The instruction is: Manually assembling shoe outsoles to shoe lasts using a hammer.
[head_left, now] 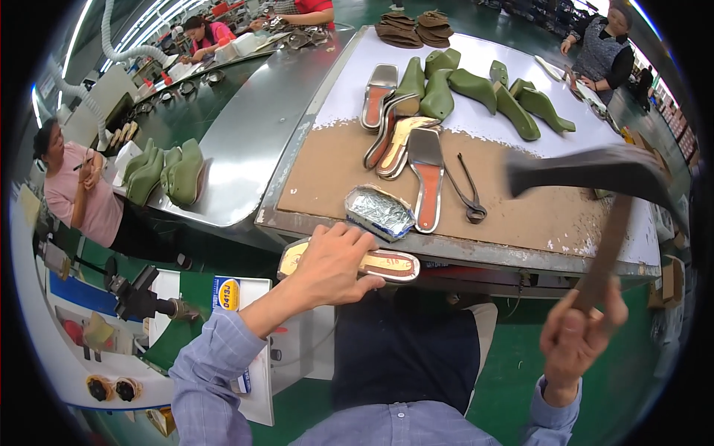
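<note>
My left hand (331, 264) lies over a shoe insole (393, 264), its fingers curled round the middle. The insole is cream and reddish brown with a pale rim, held level at the table's near edge; what is under it is hidden. My right hand (580, 334) grips the wooden handle of a hammer (608, 241). The hammer's dark head is raised to the right, smeared by motion and apart from the insole. Just beyond my left hand sits a small tray (379, 211) with a crinkled silvery lining. A pair of pincers (470, 197) lies to its right.
Several more insoles (428, 175) lie on the brown-topped table (327, 175). Green shoe lasts (439, 95) and brown pieces (413, 31) are farther back. More lasts (182, 175) stand on a metal table at left. People work around; one person (82, 186) stands left.
</note>
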A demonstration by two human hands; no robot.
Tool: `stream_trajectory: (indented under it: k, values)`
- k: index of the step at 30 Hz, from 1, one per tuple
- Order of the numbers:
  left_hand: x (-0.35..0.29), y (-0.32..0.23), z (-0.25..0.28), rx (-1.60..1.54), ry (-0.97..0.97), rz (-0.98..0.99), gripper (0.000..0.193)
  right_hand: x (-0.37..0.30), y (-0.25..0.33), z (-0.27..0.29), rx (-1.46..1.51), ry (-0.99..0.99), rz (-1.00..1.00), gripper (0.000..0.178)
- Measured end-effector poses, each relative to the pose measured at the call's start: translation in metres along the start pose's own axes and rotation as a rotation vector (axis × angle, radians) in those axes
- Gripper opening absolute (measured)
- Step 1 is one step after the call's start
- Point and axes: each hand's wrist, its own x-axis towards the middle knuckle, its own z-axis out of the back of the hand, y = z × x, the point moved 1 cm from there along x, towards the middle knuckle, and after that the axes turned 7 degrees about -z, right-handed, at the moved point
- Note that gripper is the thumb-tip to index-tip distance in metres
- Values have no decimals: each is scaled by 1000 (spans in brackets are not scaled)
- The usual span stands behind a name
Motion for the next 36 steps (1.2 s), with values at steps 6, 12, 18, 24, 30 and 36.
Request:
stream_trajectory:
  k: [6, 12, 18, 24, 30, 36]
  values:
    - [-3, 7, -7, 24, -17, -7, 47, 10, 0, -64, -184, 452, -372, 44]
    - [3, -1, -2, -7, 5, 15, 48, 8, 3, -21, -225, 6, 80, 35]
    - [-6, 11, -7, 7, -14, 8, 48, 4, -6, -71, -173, 380, -307, 47]
    - [2, -1, -5, 1, 2, 21, 47, 0, 5, -30, 363, -72, -133, 40]
    - [3, 2, -4, 11, 53, 22, 53, 12, -13, -65, -249, 407, -185, 47]
    - [15, -4, -13, 90, 220, -148, 58, 37, -72, -11, -933, 198, -331, 42]
